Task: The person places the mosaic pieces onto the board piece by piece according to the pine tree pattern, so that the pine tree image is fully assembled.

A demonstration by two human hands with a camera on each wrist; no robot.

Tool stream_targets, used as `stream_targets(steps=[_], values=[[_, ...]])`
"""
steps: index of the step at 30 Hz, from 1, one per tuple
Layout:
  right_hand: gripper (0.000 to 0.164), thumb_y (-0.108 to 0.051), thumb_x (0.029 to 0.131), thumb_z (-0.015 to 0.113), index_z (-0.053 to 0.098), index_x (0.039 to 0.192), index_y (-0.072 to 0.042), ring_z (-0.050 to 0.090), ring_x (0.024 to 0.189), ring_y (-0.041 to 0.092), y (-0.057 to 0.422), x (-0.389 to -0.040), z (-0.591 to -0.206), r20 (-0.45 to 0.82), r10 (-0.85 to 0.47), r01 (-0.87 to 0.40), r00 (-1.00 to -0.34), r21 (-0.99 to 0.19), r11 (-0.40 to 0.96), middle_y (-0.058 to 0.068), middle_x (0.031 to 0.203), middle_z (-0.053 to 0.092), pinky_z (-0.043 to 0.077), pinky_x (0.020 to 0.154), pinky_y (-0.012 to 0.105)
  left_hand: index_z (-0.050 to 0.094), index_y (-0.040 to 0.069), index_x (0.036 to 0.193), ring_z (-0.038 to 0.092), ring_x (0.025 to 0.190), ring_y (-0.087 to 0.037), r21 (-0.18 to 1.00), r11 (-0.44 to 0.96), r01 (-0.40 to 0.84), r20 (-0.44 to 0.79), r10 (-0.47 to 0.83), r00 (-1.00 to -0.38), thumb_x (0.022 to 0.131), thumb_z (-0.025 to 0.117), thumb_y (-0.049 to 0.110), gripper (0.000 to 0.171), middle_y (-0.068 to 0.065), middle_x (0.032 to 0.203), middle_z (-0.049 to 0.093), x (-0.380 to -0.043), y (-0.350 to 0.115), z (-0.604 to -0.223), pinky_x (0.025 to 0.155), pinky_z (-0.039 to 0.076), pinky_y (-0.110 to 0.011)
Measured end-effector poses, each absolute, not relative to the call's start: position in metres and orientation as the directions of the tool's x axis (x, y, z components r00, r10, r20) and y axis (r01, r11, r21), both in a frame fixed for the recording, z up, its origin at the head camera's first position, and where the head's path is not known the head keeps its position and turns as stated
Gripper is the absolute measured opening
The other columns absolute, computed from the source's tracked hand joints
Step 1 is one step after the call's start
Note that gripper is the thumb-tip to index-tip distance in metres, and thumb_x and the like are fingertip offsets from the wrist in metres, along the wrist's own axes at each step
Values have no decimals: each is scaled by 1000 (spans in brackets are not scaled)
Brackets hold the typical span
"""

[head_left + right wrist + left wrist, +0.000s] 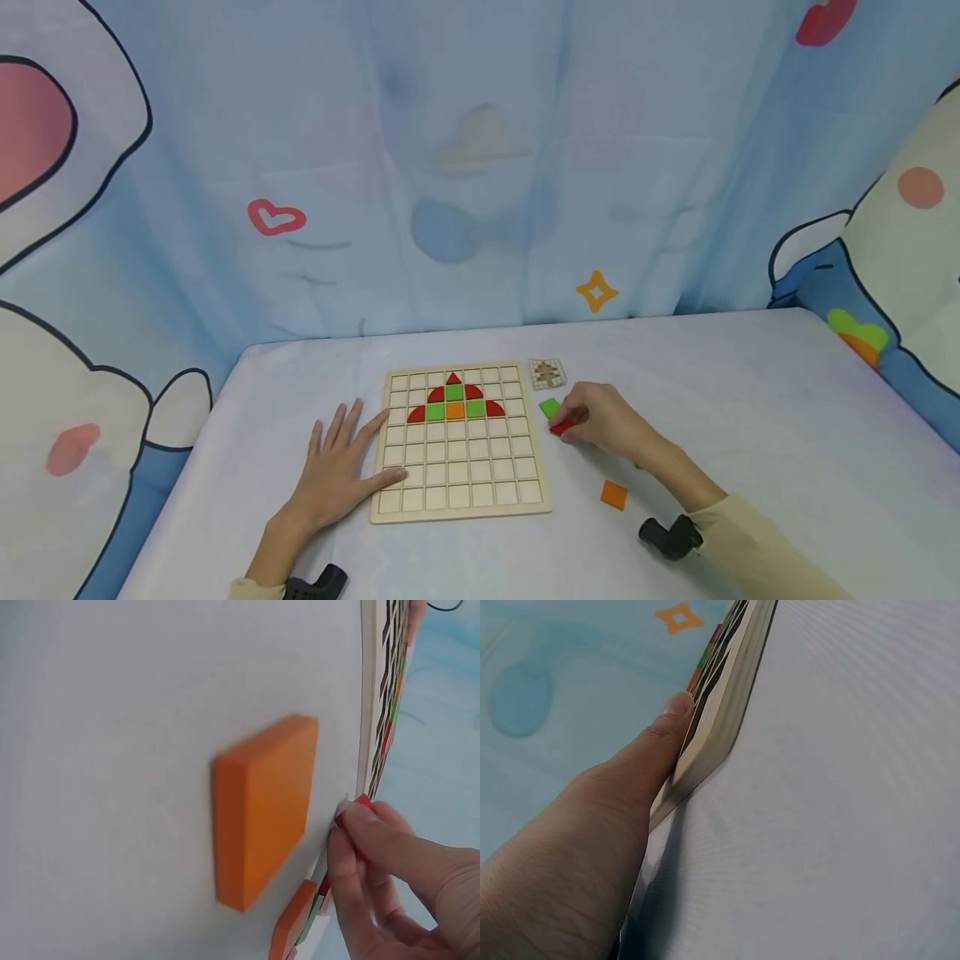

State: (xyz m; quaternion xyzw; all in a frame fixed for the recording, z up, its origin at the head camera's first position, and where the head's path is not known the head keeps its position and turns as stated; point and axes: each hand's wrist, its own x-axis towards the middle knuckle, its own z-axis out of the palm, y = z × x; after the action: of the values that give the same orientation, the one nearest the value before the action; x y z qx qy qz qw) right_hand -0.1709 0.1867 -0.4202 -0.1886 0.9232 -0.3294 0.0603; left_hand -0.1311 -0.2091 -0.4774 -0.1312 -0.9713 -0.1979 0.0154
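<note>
A wooden grid board point(457, 475) lies on the table, several red, green and orange tiles forming a stepped peak in its upper rows. My left hand point(330, 475) is spread flat at the board's left side, its thumb and index fingertip over the edge; in the left wrist view the thumb point(649, 750) lies along the rim. Right of the board, my right hand point(609, 419) pinches a red tile point(561, 427) between thumb and fingers, low over the table. Its red corner point(364, 800) pokes out past the fingertips in the right wrist view. A green tile point(550, 407) lies beside the fingers.
An orange tile point(614, 495) lies nearer the table's front, below my right hand. Another orange tile point(292, 921) shows behind it in the right wrist view. A small patterned card point(547, 373) sits by the board's top right corner. A printed curtain point(480, 292) hangs behind the table.
</note>
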Motion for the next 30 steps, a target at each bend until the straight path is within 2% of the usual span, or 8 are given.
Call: stream_targets(steps=[5,9,19,30], values=[[16,7,79,86,82,86,-6,60,76,13,184,-170,-421,136,-398,-382,-907,-661,646,-1,84,70,54,66,23,41,19,163,10,159,-46,379,887,264,89,249,-964,89,67,70,93,-22,171,22,-132,-211,-477,123,2,-71],[16,10,80,84,80,86,-4,61,73,12,172,-171,-418,187,-413,-423,-891,-670,610,1,84,72,55,65,22,42,19,162,11,158,-47,384,885,262,87,248,-965,89,67,70,93,-23,171,23,-132,-211,-477,122,3,-72],[12,6,82,85,79,85,-5,67,81,14,120,-180,-419,223,-489,-487,-843,-702,520,0,85,74,60,72,22,40,20,163,8,160,-44,381,889,255,72,247,-966,89,67,70,94,-21,172,20,-134,-210,-478,123,1,-70],[11,8,86,81,80,89,-2,69,83,15,61,-192,-420,220,-570,-533,-791,-705,467,4,87,74,58,73,19,38,22,164,6,160,-42,379,888,260,66,254,-965,90,65,71,93,-19,173,17,-136,-211,-479,124,-1,-69]])
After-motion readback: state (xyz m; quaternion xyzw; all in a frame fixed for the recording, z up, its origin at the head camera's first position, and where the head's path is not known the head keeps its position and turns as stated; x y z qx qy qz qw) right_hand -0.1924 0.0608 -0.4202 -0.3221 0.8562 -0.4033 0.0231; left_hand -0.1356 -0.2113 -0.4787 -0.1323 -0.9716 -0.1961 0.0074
